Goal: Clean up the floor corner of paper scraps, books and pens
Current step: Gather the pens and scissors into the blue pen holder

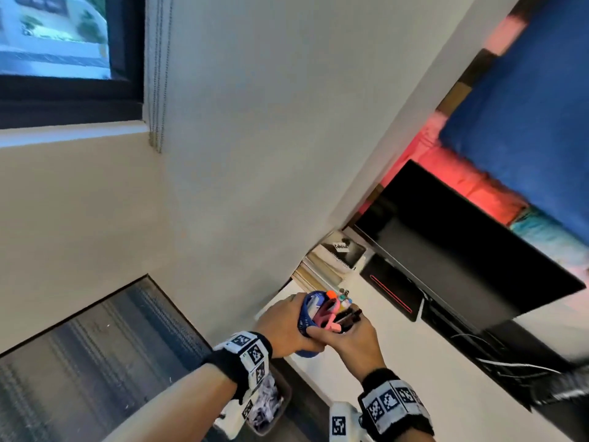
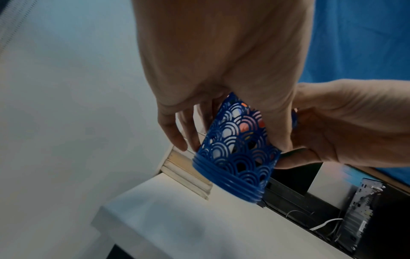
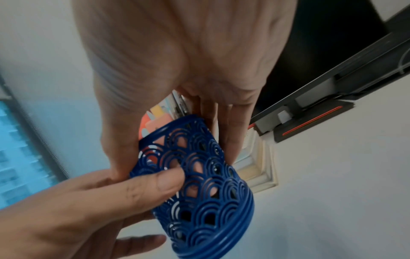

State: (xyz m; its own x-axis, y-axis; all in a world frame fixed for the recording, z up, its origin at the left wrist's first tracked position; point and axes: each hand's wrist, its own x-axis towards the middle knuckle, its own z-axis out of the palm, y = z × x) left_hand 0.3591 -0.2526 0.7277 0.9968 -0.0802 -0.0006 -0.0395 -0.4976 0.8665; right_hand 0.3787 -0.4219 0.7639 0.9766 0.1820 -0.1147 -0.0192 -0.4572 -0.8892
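Head view: both hands, left hand (image 1: 284, 325) and right hand (image 1: 350, 334), wrap fingers round the blue pen holder (image 1: 306, 311), steadying its pens (image 1: 345, 311) above the white tabletop (image 1: 398, 362).

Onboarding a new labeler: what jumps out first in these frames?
The blue lattice pen holder, stuffed with pens, gripped by both the left hand and the right hand over the white desk. Behind it, books stacked against the wall beside a tilted black monitor.

Pens (image 1: 342, 309) in holder (image 1: 306, 309); books (image 1: 325, 266) behind.
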